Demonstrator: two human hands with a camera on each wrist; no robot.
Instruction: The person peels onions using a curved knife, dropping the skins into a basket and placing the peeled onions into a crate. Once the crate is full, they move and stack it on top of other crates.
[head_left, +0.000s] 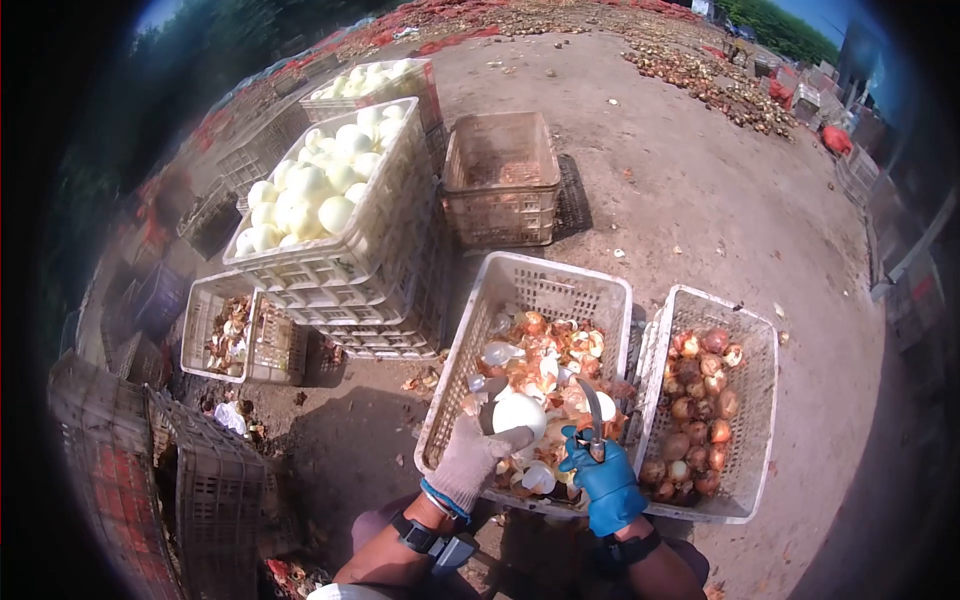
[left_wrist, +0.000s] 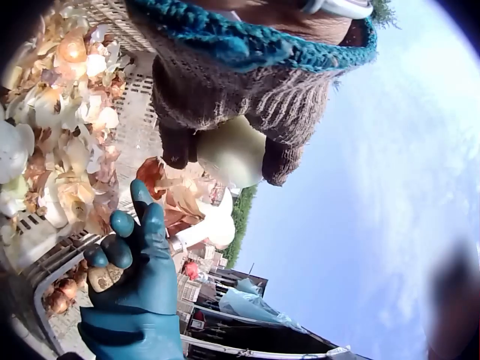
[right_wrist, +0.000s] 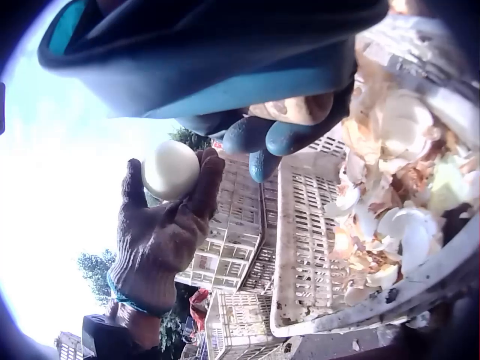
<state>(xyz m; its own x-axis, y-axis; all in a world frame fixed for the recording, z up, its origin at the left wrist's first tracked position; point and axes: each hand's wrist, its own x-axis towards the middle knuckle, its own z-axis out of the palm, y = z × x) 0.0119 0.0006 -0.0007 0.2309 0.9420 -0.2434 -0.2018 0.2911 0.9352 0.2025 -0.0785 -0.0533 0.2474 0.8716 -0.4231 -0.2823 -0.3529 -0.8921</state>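
My left hand (head_left: 472, 462), in a knitted glove, grips a peeled white onion (head_left: 520, 416) between thumb and fingers. The onion (right_wrist: 171, 171) looks smooth and skinless in the right wrist view. A blue rubber glove covers my right hand (head_left: 605, 482), whose fingers curl round the handle of a curved knife (head_left: 594, 406). The handle's wooden end (left_wrist: 105, 277) pokes out of the fist in the left wrist view. Both hands hover over a white plastic crate (head_left: 500, 285) holding onion skins (head_left: 545, 350). The knife's blade points up, apart from the onion.
To the right, another crate (head_left: 690, 305) holds unpeeled brown onions (head_left: 705, 395). Stacked crates (head_left: 350, 275) at the left carry peeled onions (head_left: 310, 185) on top. Behind stands a brownish crate (head_left: 500, 215). More crates (head_left: 215, 480) crowd the near left; loose onions (head_left: 715, 90) lie far back.
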